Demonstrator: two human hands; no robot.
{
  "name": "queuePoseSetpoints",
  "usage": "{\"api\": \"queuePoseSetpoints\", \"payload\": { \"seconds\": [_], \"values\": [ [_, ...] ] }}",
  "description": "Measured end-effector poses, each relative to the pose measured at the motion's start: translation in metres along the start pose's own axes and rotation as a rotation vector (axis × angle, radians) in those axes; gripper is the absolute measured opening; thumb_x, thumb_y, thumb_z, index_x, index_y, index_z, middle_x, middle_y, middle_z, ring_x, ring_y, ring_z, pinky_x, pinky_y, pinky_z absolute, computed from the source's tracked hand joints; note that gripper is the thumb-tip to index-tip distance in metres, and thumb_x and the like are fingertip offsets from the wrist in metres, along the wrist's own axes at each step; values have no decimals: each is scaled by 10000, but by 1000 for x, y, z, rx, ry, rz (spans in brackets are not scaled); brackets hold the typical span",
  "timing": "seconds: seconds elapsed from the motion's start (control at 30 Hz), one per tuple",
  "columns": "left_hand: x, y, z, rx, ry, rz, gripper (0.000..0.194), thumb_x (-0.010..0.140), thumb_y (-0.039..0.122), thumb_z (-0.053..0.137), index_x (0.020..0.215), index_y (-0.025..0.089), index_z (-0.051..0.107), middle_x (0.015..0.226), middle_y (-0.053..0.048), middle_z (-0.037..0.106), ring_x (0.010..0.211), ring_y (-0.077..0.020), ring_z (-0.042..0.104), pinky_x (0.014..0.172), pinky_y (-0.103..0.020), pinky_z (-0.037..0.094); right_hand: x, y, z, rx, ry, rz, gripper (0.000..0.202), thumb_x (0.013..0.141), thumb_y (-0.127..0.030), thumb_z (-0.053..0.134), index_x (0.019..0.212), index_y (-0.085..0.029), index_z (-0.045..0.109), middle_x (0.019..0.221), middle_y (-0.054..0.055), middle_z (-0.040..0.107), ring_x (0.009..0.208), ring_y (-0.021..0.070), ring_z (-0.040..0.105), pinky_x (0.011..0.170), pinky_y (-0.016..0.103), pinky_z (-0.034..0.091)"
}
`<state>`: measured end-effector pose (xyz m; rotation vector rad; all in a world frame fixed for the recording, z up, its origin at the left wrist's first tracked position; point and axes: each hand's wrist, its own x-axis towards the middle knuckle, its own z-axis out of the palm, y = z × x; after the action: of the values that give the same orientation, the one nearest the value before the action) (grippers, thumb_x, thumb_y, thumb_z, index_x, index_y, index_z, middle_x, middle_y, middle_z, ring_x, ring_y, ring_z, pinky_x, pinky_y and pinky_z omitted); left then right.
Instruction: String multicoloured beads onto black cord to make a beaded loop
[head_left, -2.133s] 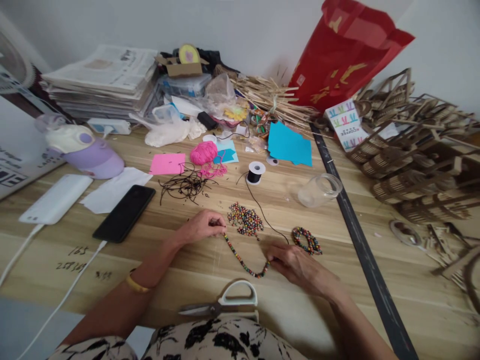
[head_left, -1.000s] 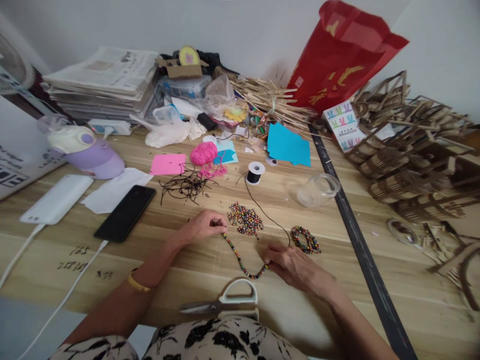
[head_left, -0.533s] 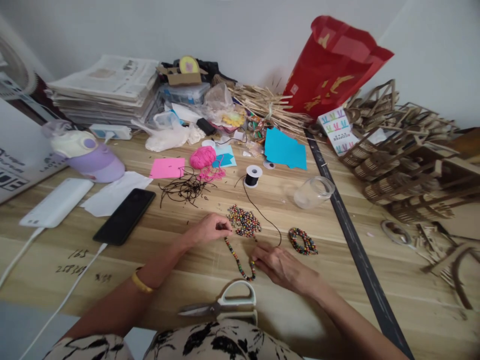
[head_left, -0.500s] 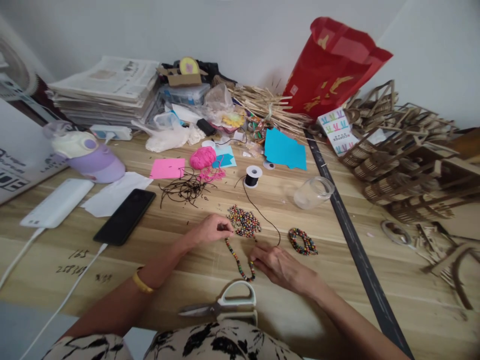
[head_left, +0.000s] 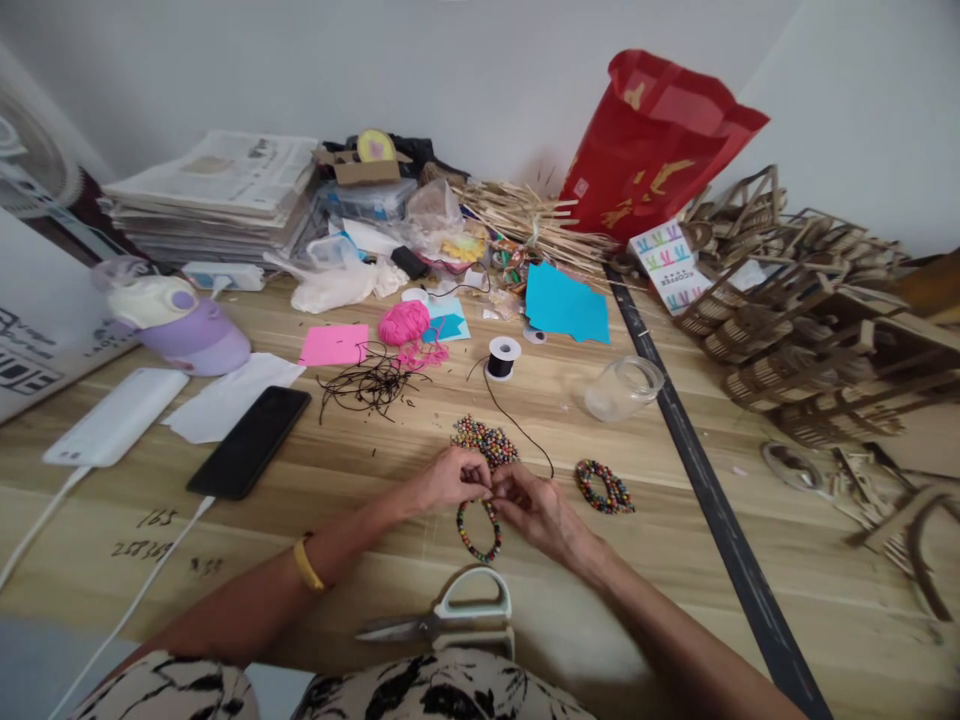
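Note:
A strand of small multicoloured beads [head_left: 478, 548] hangs in a loop on the wooden table [head_left: 420, 590] below my fingers. My left hand [head_left: 452, 476] pinches one end of it, and my right hand [head_left: 534, 505] pinches the other, the fingertips of both nearly touching. Just beyond them lies a pile of loose beads [head_left: 484, 436]. A finished-looking coil of beads [head_left: 604, 487] rests to the right of my right hand. Black cord trails from a white spool [head_left: 502, 357] toward that hand. Scissors [head_left: 450, 612] with pale handles lie nearest my body.
Left are a black phone [head_left: 250, 442], a white power bank [head_left: 114, 417] and a purple cup [head_left: 187, 325]. Tangled black cord [head_left: 373, 383], pink yarn [head_left: 405, 322] and a glass jar [head_left: 622, 388] stand farther back. Small wooden baskets [head_left: 795, 350] crowd the right side.
My hands have come together, my left moving right and my right moving slightly left. The bead strand, an open U before, now forms a nearly closed loop.

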<state>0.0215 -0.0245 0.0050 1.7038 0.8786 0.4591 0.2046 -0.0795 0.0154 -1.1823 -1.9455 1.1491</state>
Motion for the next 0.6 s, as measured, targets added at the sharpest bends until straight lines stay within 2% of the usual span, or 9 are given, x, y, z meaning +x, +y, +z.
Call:
{"api": "queuePoseSetpoints", "payload": {
  "seconds": [0.27,0.6],
  "values": [
    [5,0,6,-174,-36,8,206,629,108,668,635,136,464,560,55,513,522,-61,454,482,-157,322,-2,7,-1,99,-41,9,71,859,-194,548,921,-168,524,734,-2,583,644,107,540,584,204,434],
    [6,-6,3,-186,-109,14,207,648,158,708,660,125,504,580,40,540,538,-74,491,500,-170,348,-2,12,-6,219,-83,77,96,843,-237,601,823,-148,630,707,14,635,635,119,565,586,224,439]
  ]
}}
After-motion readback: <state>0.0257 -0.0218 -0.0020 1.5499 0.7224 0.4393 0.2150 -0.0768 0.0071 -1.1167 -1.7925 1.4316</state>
